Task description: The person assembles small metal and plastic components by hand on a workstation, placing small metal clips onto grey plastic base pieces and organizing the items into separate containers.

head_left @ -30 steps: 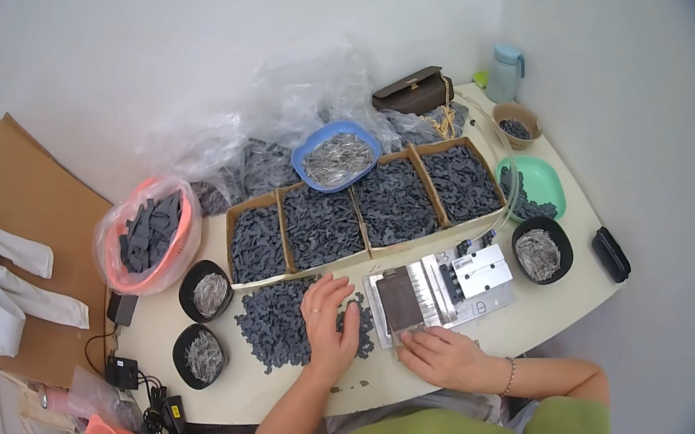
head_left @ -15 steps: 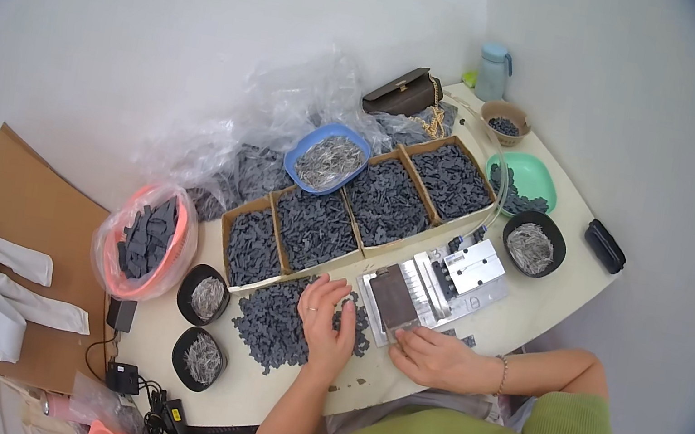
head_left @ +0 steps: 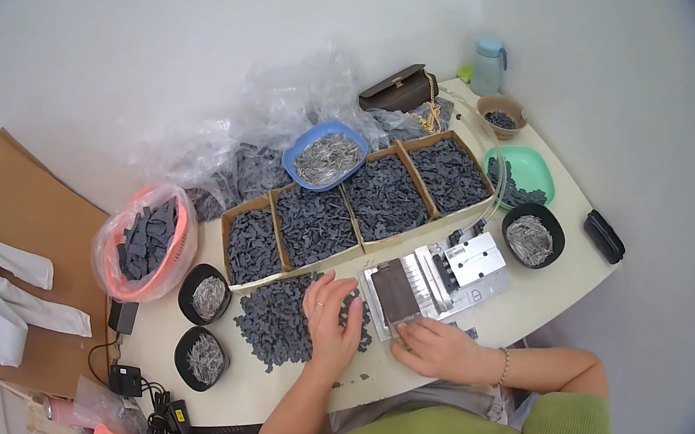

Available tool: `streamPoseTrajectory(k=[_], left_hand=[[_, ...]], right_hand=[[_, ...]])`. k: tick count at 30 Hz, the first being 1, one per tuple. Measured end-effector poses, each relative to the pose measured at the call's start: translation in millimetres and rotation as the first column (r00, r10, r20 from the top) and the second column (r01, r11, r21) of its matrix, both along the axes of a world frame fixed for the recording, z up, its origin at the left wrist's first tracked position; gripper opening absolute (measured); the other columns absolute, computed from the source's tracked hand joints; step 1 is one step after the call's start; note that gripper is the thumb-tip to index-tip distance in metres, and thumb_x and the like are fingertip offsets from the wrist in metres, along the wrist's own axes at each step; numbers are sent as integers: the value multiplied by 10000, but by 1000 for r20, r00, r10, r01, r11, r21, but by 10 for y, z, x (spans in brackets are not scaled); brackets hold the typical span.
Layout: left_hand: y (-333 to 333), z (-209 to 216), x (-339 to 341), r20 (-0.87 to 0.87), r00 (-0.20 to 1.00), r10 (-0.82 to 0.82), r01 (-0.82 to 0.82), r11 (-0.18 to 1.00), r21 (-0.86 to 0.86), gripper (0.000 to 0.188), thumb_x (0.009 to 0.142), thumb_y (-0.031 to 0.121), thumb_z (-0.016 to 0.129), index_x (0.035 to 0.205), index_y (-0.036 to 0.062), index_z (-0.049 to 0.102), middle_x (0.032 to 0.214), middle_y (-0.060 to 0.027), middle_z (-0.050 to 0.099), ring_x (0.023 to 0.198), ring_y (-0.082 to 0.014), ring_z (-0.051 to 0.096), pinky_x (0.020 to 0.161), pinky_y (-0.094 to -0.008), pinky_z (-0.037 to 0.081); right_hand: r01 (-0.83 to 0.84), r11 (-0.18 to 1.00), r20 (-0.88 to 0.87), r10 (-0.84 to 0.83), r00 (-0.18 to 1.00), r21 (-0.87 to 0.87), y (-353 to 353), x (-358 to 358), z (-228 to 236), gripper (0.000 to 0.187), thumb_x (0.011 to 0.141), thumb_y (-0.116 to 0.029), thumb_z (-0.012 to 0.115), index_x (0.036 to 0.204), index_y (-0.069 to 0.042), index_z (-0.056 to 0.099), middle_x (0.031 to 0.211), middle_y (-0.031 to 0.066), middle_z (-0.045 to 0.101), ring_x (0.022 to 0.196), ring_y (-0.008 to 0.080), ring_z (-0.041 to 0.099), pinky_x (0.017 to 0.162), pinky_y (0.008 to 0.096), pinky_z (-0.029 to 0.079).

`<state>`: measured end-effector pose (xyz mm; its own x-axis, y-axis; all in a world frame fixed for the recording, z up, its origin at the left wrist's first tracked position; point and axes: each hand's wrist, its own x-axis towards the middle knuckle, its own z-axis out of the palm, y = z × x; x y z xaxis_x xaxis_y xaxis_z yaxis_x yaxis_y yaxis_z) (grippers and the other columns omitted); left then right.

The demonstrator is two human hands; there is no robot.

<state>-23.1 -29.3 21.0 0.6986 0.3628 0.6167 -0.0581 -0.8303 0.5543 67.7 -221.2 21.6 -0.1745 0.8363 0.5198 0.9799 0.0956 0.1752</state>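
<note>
My left hand (head_left: pixel 334 327) hovers at the right part of a loose pile of small dark grey pieces (head_left: pixel 273 320), its fingers curved and the thumb held apart; nothing shows between them. My right hand (head_left: pixel 441 350) is closed at the front edge of a metal fixture (head_left: pixel 469 268), fingertips pinched together beside a dark brown plate (head_left: pixel 396 293). What those fingertips hold, if anything, is too small to make out. The plate lies flat on the fixture's left part, next to a row of slots.
A divided cardboard box (head_left: pixel 366 246) of dark pieces stands behind the pile. A blue tray (head_left: pixel 316 184) of metal pins rests on its back edge. Black bowls (head_left: pixel 186 291) of pins stand left and right. A green bowl (head_left: pixel 548 172) and clear hoses (head_left: pixel 500 183) lie beyond the fixture.
The right hand has shifted slightly up along the fixture's front edge, fingers still drawn together. The left hand stays over the pile with its thumb a little farther out. The whole view has shifted slightly.
</note>
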Motion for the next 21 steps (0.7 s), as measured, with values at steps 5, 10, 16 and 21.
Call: streamPoseTrajectory(k=[5,10,16,21], left_hand=[[84,11,52,39,998,57,-56,998,-33,164,813,4,624,975,25,640,1001,-132,646,1049,-322,581,918,-397,431],[0,113,-15,-254,952,-171,175,985,-10,123,812,46,646,919,-8,674,958,-148,680,939,-308,645,827,-351,507],[-257,-63,-66,-425,902,-74,279,852,444,298,765,115,643,995,-73,663,1118,-232,636,1047,-346,621,905,-382,503],[-397,-100,32,-417,908,31,224,806,547,207,685,96,627,836,-45,634,1053,-253,653,973,-339,649,808,-385,543]], right_hand=[[-75,974,-20,81,997,212,48,200,25,211,695,-152,631,897,-94,628,925,27,631,909,187,580,819,312,488],[167,948,-232,-104,967,272,389,659,443,206,782,-166,683,969,-91,639,855,27,635,784,192,616,698,345,484],[170,985,-805,-106,584,-7,1169,1151,410,407,870,-100,589,1250,-16,468,1132,167,592,1001,337,587,856,404,476],[84,983,-784,-179,594,-161,1078,1340,427,493,868,-159,602,1313,-13,447,1277,215,516,1097,332,564,941,409,450]])
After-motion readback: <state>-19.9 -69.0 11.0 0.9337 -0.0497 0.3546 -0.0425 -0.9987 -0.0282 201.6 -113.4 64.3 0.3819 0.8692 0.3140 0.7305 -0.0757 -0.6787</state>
